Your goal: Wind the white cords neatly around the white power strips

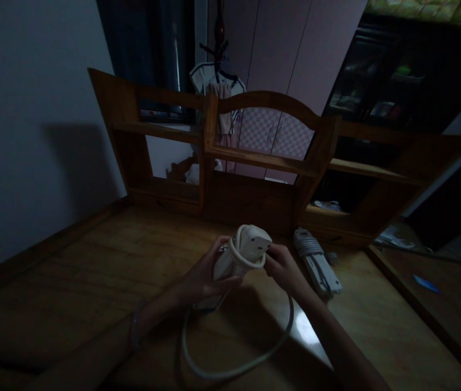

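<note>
My left hand is wrapped round a white power strip, which is tilted above the wooden desk. One loop of its white cord goes round the strip's upper end, and a long slack loop hangs below toward me. At the upper end, my right hand is closed with its fingers pinched on the cord; the exact grip is partly hidden behind the strip. To the right, a second white power strip lies on the desk, its cord wound round its far end.
The wooden desk carries a shelf unit along its back edge. A white wall stands at the left. At the right, a lower brown surface holds a small blue item. Clothes hang behind the shelf.
</note>
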{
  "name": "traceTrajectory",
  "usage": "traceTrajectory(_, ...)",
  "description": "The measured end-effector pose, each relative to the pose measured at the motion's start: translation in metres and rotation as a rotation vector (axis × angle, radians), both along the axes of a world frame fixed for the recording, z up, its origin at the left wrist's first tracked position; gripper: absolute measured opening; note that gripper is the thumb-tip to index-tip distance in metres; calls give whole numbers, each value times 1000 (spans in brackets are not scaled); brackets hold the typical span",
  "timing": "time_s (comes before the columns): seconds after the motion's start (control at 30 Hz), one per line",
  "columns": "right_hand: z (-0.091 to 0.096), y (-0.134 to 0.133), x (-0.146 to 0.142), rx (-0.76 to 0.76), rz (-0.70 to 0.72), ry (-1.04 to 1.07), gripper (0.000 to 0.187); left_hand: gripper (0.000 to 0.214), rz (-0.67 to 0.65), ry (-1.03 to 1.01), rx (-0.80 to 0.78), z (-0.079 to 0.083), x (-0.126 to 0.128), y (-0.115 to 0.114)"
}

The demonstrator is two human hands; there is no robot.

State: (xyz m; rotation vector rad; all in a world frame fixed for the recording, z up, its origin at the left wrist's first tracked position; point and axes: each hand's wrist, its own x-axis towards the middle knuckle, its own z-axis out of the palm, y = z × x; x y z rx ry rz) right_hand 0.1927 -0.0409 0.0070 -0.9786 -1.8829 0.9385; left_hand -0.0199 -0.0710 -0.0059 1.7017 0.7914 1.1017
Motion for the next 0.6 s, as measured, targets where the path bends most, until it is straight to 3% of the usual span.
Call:
traceTrajectory(0.13, 0, -3, -2, 82, -72, -91, 18, 76, 19, -65, -38, -5, 5, 4)
traceTrajectory(0.3, 1, -8, -2, 173, -146, -162, 23, 66, 173, -72, -30, 0, 6, 5)
traceTrajectory(0.43, -3, -10, -2, 196, -240, -220, 33, 47, 210, -109, -161, 3, 4, 10)
traceTrajectory(0.6, -10, -10, -5, 266, -330, -363, 27, 49, 161, -192, -327, -7, 4, 17)
